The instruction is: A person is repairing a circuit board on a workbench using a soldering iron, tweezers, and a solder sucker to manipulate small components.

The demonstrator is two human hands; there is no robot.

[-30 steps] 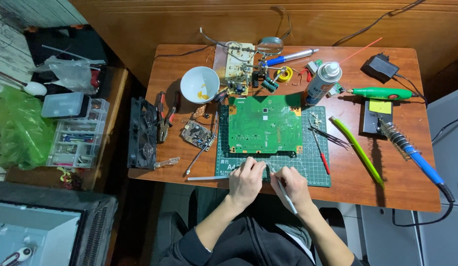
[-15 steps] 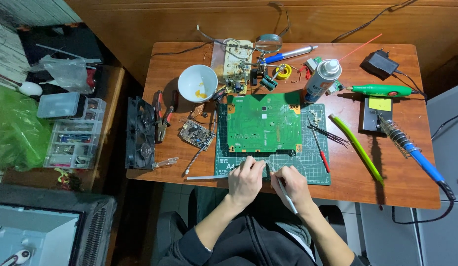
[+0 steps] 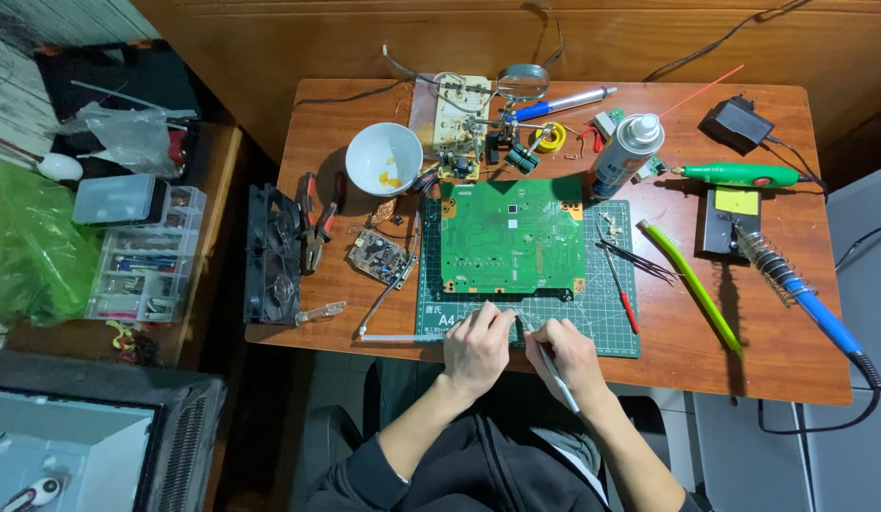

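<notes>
On the table (image 3: 782, 360): cutting mat (image 3: 611, 332) at the near edge, centre. On the mat: circuit board (image 3: 513, 237); both hands at the near end, left hand (image 3: 476, 349) beside right hand (image 3: 566, 356), the right with a pen-like tool (image 3: 557, 377). Left of the mat: small circuit board (image 3: 379, 255), pliers (image 3: 317, 220), fan (image 3: 272, 256). Behind, left: bowl (image 3: 385, 157). Behind the board: magnifier stand (image 3: 518, 90), spray can (image 3: 627, 154). Right of the mat: brush (image 3: 691, 284), then soldering iron (image 3: 801, 289). Far right corner: plug adapter (image 3: 737, 121).
</notes>
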